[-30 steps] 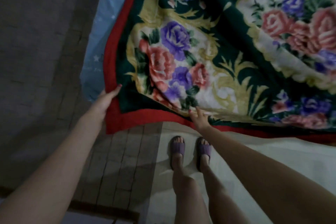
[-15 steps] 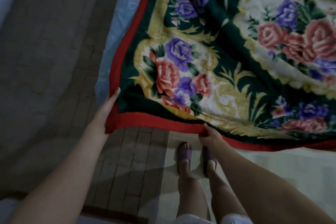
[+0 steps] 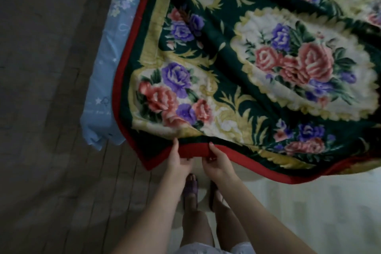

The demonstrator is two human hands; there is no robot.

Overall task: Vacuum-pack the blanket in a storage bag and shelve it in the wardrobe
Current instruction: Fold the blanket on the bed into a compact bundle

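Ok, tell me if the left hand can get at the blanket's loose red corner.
Probably yes: the left hand already grips the blanket hem, and the corner hangs free just left of it, nothing between.

Dim, bluish indoor light; soft shadows lie on the floor (image 3: 51, 150), edges bend, slight overall blur.

- Left of me the dark plank floor (image 3: 51, 130) lies bare, so there's room to swing an arm.
- Ahead, the blanket (image 3: 257, 88) covers the bed; its red hem is bunched between my left hand (image 3: 179, 162) and right hand (image 3: 219, 164).
- The blue sheet (image 3: 107, 88) hangs down at the bed's corner.
- My sandalled feet (image 3: 191, 189) fill the gap below.
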